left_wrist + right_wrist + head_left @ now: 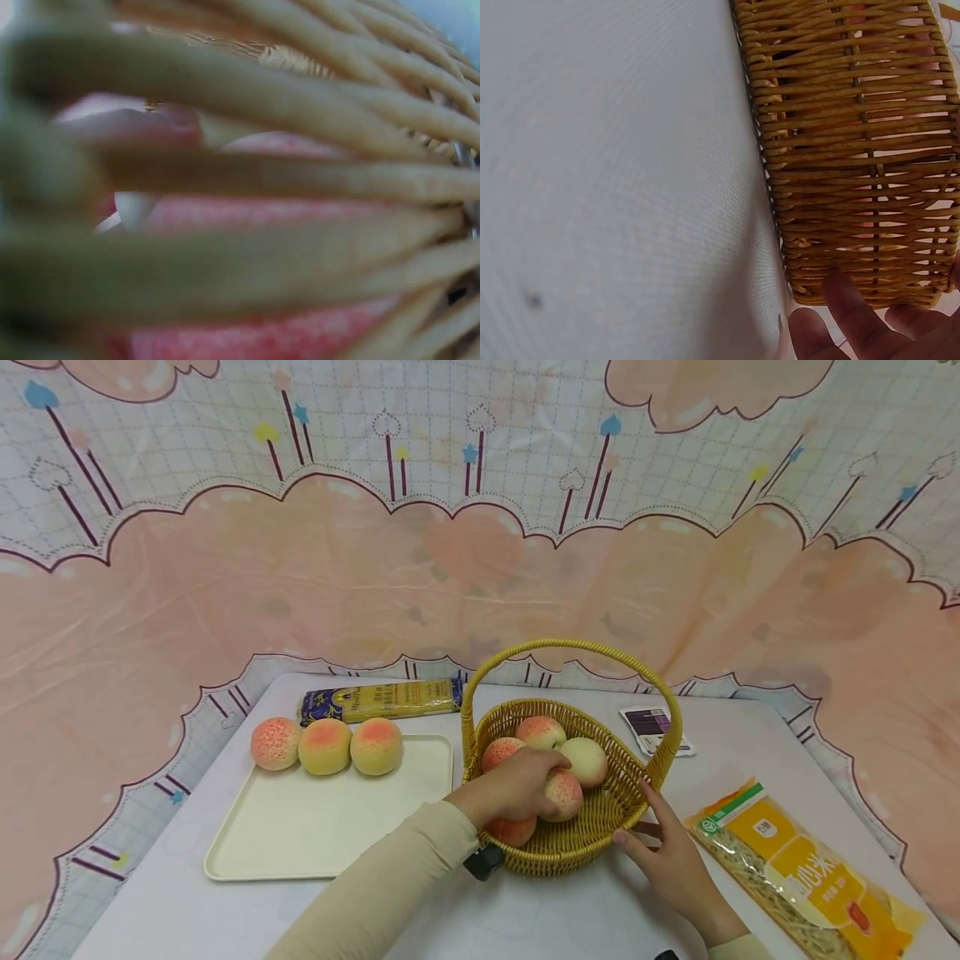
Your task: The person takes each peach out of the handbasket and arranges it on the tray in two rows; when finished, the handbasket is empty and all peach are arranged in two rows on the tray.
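Observation:
My left hand (528, 781) reaches into a yellow wicker basket (558, 860) and holds a pink-speckled peach (564, 795). Around it in the basket lie several more peaches, among them a paler one (585, 762) just behind. In the left wrist view, blurred basket strands (300, 180) hide most of the hand, with pink peach skin (255, 214) showing between them. My right hand (671, 864) touches the basket's outer right side, fingers spread, one finger near the handle's base. The right wrist view has its fingertips (844, 296) against the woven wall (855, 150).
Left of the basket is a cream tray (322, 827), with three peaches (325, 746) in a row along its back edge. A blue-and-yellow noodle packet (382, 700) lies behind. On the right are a small white-and-purple packet (651, 729) and an orange noodle bag (806, 877).

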Demonstrator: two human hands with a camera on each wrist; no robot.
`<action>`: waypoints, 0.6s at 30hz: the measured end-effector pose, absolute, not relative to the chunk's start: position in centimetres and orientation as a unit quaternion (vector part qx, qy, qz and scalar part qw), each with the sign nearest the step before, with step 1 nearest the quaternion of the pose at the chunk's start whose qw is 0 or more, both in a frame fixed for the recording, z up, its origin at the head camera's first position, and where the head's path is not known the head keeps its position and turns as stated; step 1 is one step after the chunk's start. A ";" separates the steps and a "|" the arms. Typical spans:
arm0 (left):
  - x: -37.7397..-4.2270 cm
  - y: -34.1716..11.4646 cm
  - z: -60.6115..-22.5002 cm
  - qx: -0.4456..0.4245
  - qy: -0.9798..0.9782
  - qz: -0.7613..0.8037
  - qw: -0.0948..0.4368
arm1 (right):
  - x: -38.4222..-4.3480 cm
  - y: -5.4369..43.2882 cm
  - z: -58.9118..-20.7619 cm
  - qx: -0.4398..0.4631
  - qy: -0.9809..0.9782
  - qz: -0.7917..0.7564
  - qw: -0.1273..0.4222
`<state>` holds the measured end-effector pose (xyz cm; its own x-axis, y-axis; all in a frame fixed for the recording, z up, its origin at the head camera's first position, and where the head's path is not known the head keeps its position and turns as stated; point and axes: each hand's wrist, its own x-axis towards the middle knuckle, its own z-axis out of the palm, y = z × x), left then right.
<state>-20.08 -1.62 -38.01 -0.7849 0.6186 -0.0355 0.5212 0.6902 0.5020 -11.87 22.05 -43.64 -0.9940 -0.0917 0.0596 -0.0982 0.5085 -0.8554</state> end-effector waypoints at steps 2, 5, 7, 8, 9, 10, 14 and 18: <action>-20.1 -1.7 -38.1 0.308 0.906 0.271 0.105 | -11.8 22.1 -43.6 0.056 -0.866 0.496 0.000; -20.1 -2.0 -38.0 0.298 0.893 0.322 0.106 | -11.8 22.1 -43.6 0.053 -0.866 0.497 -0.003; -20.1 -2.2 -37.9 0.291 0.886 0.345 0.105 | -11.9 22.1 -43.6 0.051 -0.867 0.495 -0.005; -20.0 -2.3 -37.8 0.287 0.883 0.355 0.105 | -11.9 22.1 -43.5 0.050 -0.868 0.495 -0.006; -19.9 -2.4 -37.7 0.284 0.881 0.364 0.104 | -11.9 22.1 -43.6 0.050 -0.868 0.494 -0.007; -19.8 -2.5 -37.6 0.281 0.879 0.372 0.104 | -11.9 22.1 -43.6 0.050 -0.868 0.493 -0.009; -19.4 -3.0 -36.9 0.271 0.869 0.400 0.105 | -11.9 22.1 -43.6 0.046 -0.869 0.493 -0.014; -19.1 -3.5 -36.3 0.273 0.872 0.399 0.080 | -11.9 22.0 -43.5 0.042 -0.868 0.494 -0.013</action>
